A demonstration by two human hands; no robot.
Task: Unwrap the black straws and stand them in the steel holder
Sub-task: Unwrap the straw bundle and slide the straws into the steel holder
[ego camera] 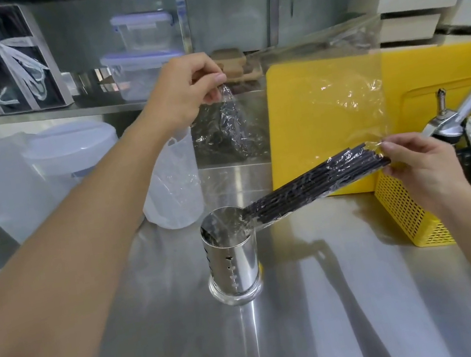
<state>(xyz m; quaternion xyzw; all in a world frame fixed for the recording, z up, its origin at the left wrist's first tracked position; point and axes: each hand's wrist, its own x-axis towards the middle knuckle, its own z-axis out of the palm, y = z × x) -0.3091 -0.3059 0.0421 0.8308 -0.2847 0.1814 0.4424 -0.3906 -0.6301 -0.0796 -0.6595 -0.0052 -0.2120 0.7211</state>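
Note:
A bundle of black straws (313,185) in clear plastic wrap lies slanted, its lower end over the rim of the steel holder (232,264) at the counter's middle. My right hand (419,166) pinches the bundle's upper end beside the yellow basket. My left hand (185,88) is raised behind the holder and pinches a crumpled strip of clear wrap (231,113) that hangs down. A wide sheet of clear film (349,103) stretches up from the bundle in front of the yellow board. The holder stands upright, and whether anything is inside it is hard to tell.
A yellow cutting board (428,74) leans at the back right. A yellow perforated basket (402,212) with tools stands at the right. A translucent jug (172,182) and white lidded containers (40,176) stand at the left. Shelves with boxes run behind.

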